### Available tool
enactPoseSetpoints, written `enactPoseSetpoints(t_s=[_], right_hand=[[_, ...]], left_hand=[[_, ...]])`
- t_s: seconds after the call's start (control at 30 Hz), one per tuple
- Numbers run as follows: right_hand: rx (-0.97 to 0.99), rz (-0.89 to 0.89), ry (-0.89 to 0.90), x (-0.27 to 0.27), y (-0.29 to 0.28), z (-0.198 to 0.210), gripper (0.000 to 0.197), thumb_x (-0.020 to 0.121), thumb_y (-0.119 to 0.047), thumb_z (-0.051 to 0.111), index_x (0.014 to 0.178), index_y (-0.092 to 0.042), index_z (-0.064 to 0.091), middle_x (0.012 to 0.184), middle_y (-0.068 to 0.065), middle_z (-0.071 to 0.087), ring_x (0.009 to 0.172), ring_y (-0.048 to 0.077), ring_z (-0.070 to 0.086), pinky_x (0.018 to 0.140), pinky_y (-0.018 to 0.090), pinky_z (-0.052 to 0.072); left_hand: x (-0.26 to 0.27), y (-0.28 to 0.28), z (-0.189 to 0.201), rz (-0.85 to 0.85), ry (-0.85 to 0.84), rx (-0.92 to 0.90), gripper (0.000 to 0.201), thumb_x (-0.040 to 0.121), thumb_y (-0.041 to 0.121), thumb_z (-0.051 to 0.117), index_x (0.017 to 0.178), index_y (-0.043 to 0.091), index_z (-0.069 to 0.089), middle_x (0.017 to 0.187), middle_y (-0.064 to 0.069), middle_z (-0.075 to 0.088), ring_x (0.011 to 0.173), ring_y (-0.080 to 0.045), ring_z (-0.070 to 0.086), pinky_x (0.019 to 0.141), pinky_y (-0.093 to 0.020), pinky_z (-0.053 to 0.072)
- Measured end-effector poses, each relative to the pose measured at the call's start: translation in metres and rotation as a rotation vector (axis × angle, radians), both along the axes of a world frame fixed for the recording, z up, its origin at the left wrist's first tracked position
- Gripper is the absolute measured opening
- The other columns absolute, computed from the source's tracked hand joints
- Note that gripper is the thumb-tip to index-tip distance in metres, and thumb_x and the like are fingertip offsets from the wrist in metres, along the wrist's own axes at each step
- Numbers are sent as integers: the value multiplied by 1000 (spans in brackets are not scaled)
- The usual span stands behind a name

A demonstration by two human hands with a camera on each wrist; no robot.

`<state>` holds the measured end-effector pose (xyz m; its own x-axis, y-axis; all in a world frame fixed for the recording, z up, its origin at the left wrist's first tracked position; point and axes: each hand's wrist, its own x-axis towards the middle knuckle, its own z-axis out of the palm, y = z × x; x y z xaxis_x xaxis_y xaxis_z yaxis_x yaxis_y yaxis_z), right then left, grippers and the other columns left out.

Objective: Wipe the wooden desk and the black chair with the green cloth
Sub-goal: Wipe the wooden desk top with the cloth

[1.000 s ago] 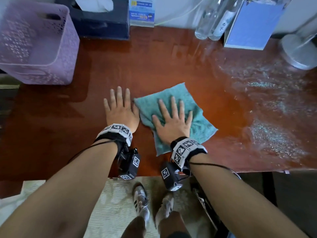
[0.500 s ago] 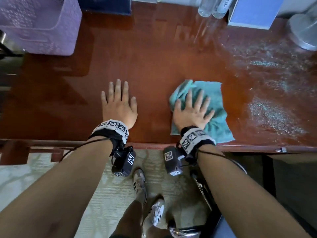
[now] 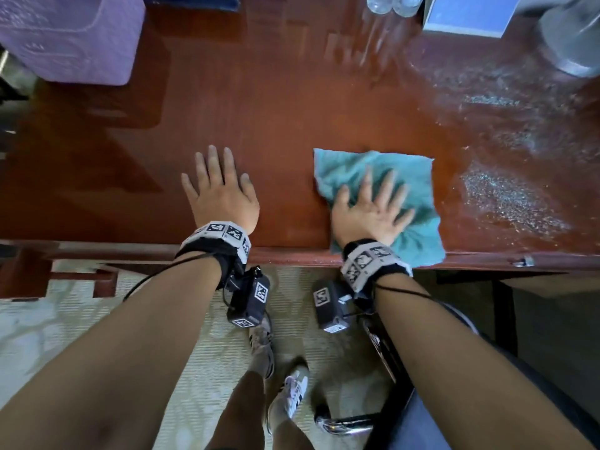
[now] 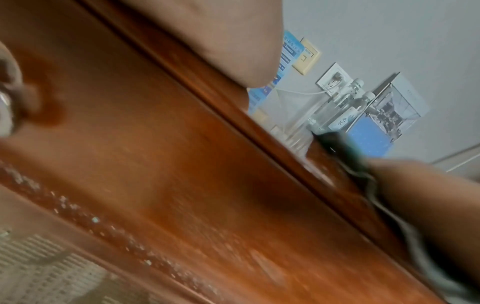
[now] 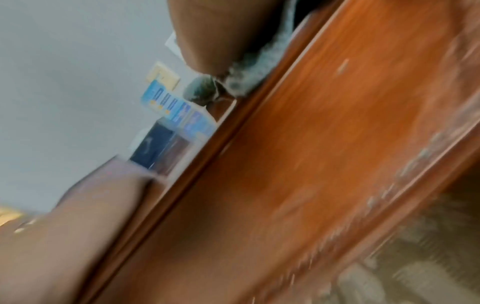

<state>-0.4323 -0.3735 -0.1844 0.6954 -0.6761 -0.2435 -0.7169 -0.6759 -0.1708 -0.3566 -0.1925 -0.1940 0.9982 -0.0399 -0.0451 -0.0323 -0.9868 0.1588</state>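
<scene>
The green cloth [image 3: 412,180] lies spread on the red-brown wooden desk [image 3: 285,118], near its front edge, one corner hanging over it. My right hand [image 3: 370,206] presses flat on the cloth with straight, spread fingers. My left hand [image 3: 220,190] rests flat on the bare desk, about a hand's width left of the cloth. The black chair [image 3: 406,384] shows partly below the desk, under my right forearm. Both wrist views are blurred; each shows the desk's front edge [image 4: 182,185] [image 5: 311,164], and the cloth's edge [image 5: 249,82] appears under my right palm.
A lilac basket [image 3: 71,37] stands at the back left. Clear bottles [image 3: 389,4], a blue stand-up card [image 3: 470,17] and a grey round base [image 3: 571,43] line the back right. Dusty wet smears [image 3: 506,196] cover the right part of the desk. My feet are on a pale rug [image 3: 201,368].
My right hand has slid the cloth from beside my left hand to the right and toward the desk's front edge. The left hand stays flat in place.
</scene>
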Motion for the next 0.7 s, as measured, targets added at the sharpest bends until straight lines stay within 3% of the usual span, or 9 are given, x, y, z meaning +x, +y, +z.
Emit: enactPoseSetpoints(t_s=[0.13,0.2,0.27,0.4,0.53,0.6,0.7], right_hand=[[16,509,-46,-3,57,2,60,95,-60,15,152,-47,0,162,-10,-13,149,21,-18,117,54,-11],[31,609,-45,-8,41,4,60,94,-64,17,150,-51,1,162,-13,-12,149,16,-16,119,49,-10],[2,557,-44,-16,8,2,62,92,-68,20,150,-52,3,162,-14,-9,150,14,-11,121,45,-5],[-61,154,-40,-43,-77,0,65,92,-70,22,151,-49,5,164,-10,-5,150,17,-4,121,48,3],[8,-85,13,-33,-86,1,66,92,-62,18,153,-44,0,163,-6,-11,150,21,-12,119,54,-4],[12,-8,-3,-24,-62,2,65,93,-59,20,154,-43,1,163,-7,-11,150,22,-14,118,55,-8],[-23,333,-48,-36,-55,0,61,94,-62,19,152,-49,2,162,-14,-10,150,16,-12,119,50,-10]], left_hand=[[-13,-11,0,33,-10,-9,62,98,37,28,154,14,15,161,-7,10,149,-27,3,119,-51,3],[-12,-8,-1,5,-13,9,64,96,37,30,154,14,16,161,-8,11,149,-27,4,119,-51,4],[-11,-7,1,18,-13,7,63,97,40,29,153,14,18,161,-8,12,148,-27,5,118,-52,6],[-13,-16,10,-32,69,44,62,100,44,19,154,14,12,162,-7,4,148,-30,-2,118,-56,2],[-23,-60,10,-236,120,69,62,100,43,12,154,14,-1,162,-7,-8,147,-31,-11,117,-58,-4],[-32,-94,9,-182,139,49,69,100,45,17,152,4,-2,160,-17,-9,146,-39,-13,116,-58,-4],[-39,-124,8,-78,140,18,77,97,46,26,150,-4,2,156,-29,-5,144,-44,-9,116,-59,-3]])
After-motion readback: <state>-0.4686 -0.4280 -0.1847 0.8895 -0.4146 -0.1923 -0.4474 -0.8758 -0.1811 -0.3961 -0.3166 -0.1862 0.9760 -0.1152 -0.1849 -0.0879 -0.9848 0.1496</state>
